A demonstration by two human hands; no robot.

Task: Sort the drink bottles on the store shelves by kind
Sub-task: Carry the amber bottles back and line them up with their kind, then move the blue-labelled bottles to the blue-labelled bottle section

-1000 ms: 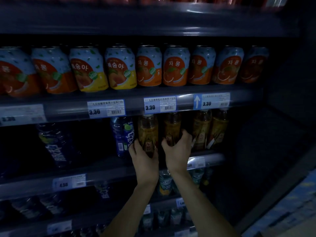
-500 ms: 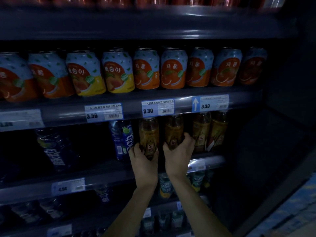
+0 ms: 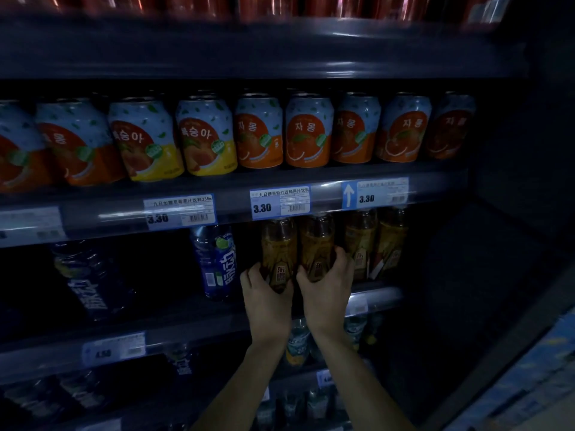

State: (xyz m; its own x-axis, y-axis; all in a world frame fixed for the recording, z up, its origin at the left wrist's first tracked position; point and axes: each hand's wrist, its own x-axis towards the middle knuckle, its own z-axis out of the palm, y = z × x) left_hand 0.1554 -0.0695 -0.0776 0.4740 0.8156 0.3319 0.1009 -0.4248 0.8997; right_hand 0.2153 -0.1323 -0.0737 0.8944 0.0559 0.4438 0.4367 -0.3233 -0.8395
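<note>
Amber bottles (image 3: pixel 279 253) gripped low, caps hidden

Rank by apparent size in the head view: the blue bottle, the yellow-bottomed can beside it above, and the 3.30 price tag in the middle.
1. Blue bottle, tallest.
2. Yellow can, shorter but wider; nearly alike, so unsure.
3. Price tag, clearly smallest.

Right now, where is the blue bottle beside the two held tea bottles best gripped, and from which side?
Around its labelled body, from the front. The blue bottle stands upright at the shelf edge, open space to its left, left hand close on its right.
</note>
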